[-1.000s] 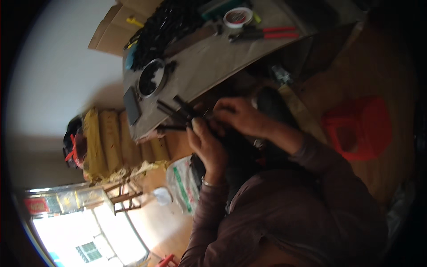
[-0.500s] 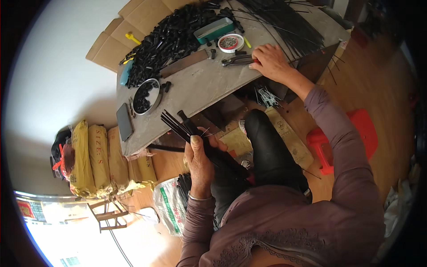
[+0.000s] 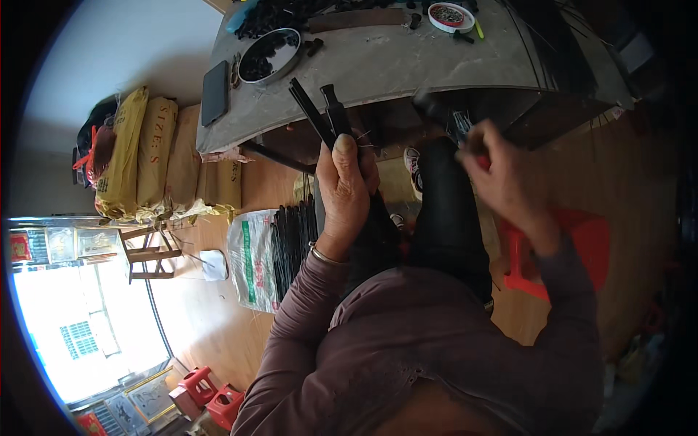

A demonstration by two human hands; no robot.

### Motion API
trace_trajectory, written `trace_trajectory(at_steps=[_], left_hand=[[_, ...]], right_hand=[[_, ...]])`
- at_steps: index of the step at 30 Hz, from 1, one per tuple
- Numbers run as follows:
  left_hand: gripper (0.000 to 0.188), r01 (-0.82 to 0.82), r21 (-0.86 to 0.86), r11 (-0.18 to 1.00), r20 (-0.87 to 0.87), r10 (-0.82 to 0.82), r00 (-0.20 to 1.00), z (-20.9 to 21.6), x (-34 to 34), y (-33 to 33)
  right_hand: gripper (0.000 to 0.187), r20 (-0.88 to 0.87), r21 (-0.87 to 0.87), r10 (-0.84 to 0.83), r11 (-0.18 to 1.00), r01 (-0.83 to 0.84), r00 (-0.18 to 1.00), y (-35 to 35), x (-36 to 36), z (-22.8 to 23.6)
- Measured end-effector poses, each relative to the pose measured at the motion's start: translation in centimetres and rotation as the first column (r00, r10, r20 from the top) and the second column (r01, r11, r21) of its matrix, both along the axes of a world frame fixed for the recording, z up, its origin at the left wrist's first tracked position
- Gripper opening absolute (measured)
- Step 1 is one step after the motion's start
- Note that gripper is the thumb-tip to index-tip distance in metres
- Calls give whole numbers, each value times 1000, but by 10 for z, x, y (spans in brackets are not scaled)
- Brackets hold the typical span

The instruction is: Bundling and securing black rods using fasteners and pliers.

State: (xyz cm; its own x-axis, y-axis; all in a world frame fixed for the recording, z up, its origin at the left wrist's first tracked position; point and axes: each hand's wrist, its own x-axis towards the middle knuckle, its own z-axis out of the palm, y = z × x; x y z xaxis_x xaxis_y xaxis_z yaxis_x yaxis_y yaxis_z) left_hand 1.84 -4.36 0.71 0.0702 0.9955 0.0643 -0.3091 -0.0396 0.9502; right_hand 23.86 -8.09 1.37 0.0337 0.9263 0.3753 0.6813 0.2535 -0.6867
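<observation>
The left hand is closed around black rods and a black tube with a flared end, thumb pressed on top, all raised just off the near edge of the table. The right hand is blurred, its fingers curled around the red grip of the pliers; whether the jaws are parted I cannot tell. A thin wire sticks out beside the left fingers and could prick them if the grip slid. Since the thumb seems to do most of the pinching, a loosened hold might let the rods fan apart or drop. The pliers could knock the table edge or the knee if swung low, as the space there is tight.

Farther out, the table stands in the way ahead, carrying a bowl of black bits, a phone and a white dish of small metal pieces. A red stool sits below the right forearm; a bag and sacks lie leftward, with 2 small red stools behind.
</observation>
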Motion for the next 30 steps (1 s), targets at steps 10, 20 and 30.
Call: trace_trajectory(at_steps=[10,20,30], left_hand=[[49,41,61,997,-65,-37,997,3,5,-11],[48,71,60,996,-49,-68,996,2,0,-7],[46,49,29,998,-69,-46,997,3,-2,-10]], right_hand=[[43,310,235,90,957,-168,946,-4,-19,15],[42,371,133,142,970,-204,918,-12,-14,31],[36,343,135,210,953,-269,916,-12,-17,31]])
